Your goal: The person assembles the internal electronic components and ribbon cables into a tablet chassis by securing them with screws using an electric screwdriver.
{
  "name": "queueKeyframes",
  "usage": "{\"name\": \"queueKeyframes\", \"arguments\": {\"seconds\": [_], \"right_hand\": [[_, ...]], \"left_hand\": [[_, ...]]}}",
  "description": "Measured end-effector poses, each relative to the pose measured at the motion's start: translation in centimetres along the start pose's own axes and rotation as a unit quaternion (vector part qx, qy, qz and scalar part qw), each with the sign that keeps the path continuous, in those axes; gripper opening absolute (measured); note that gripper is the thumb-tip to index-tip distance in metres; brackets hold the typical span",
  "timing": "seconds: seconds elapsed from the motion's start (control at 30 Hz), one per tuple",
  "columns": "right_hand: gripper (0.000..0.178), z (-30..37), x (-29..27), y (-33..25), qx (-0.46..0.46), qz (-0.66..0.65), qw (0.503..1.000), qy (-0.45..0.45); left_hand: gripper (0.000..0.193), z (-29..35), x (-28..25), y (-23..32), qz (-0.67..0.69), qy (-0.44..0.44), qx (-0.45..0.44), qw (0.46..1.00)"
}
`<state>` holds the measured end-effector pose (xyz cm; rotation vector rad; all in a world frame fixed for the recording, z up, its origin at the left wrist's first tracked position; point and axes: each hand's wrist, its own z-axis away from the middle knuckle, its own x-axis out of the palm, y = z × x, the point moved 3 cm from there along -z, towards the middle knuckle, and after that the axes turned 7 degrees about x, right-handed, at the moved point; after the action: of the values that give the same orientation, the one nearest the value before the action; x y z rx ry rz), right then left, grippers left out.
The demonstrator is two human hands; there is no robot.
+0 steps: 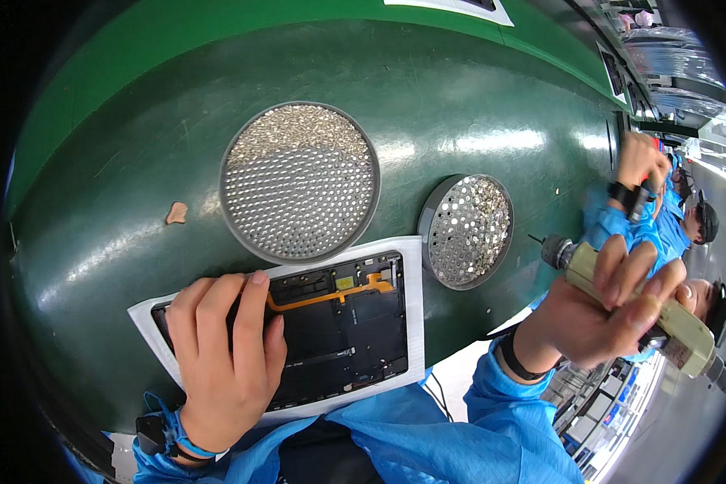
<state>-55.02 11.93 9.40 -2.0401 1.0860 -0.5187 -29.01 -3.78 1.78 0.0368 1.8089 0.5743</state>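
My left hand (226, 347) lies on an opened black tablet-like device (331, 327), fingers stretched out and slightly parted, covering its left part. An orange flex cable (315, 302) runs across the device's upper part. Under the device is a white tray or sheet (414, 319) whose border shows around it. Raised at the right, off the table, my right hand (605, 319) is closed around a pale electric screwdriver (690, 352). Its thin bit points left, toward the small dish, and is apart from the device.
Beyond the device stands a large round grey dish (378, 181) of tiny screws. A smaller round dish (430, 211) with small metal parts is to its right. A brown scrap (177, 213) lies on the green table (121, 315). Co-workers in blue sit along the right, one hand (641, 161) near mine.
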Motion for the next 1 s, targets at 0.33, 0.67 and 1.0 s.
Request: {"name": "queueKeyframes", "arguments": {"seconds": [0.33, 0.67, 1.0], "right_hand": [[0.051, 2.3, 5.1, 1.8, -0.027, -0.085, 0.996, -0.012], [0.05, 2.1, 5.1, 3.3, 0.019, -0.058, 0.997, -0.044], [0.046, 2.0, 4.7, 3.4, 0.011, -0.068, 0.996, -0.063]], "left_hand": [[0.049, -0.1, -0.2, -0.6, 0.001, -0.024, 0.012, 1.0], [0.05, -0.1, -0.3, -0.6, -0.003, -0.031, 0.01, 0.999], [0.051, -0.3, -0.3, -0.4, -0.002, -0.036, 0.009, 0.999]]}}
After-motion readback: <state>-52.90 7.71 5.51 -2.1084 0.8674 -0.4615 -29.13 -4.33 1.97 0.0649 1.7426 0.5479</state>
